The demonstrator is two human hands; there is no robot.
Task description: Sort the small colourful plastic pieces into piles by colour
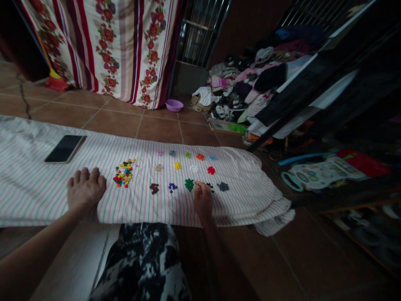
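My left hand [86, 189] lies palm down on the striped cloth [94, 146], fingers apart, holding nothing visible. To its right is a heap of mixed-colour small pieces [124, 173], like tiny beads or bricks. My right hand [203, 200] is closed in a pinch beside the dark green pile [189, 184]; whatever its fingertips hold is too small to make out. Just right of that hand, a black pile [211, 188] is partly hidden, with a dark grey pile [223, 186] beyond. Brown pieces [154, 188] and dark blue pieces [172, 187] lie to the left in the same row.
Further back lie yellow [178, 165], white [194, 168] and red piles [211, 170], among several others. A phone [64, 149] rests on the cloth at left. On the floor behind are a purple basin [174, 105] and heaped clothes [238, 83]; a patterned curtain [125, 50] hangs there.
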